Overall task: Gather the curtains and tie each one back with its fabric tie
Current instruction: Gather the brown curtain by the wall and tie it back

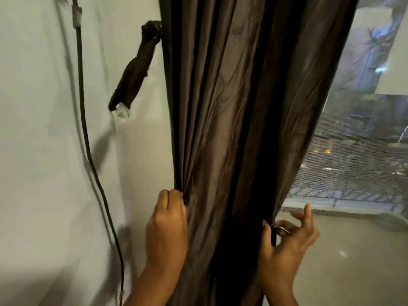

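Observation:
A dark brown curtain (231,107) hangs in folds down the middle of the view, bunched between my two hands. My left hand (167,226) grips its left edge, fingers curled into the folds. My right hand (289,233) pinches the right edge between thumb and forefinger, the other fingers spread loosely. A matching brown fabric tie (134,74) hangs slanting from a clear hook (121,111) on the wall, left of the curtain, well above both hands.
A black cable (88,140) runs down the pale wall (44,151) at the left. To the right, a window with a mesh screen (353,162) shows a street at night, with a pale sill (353,250) below it.

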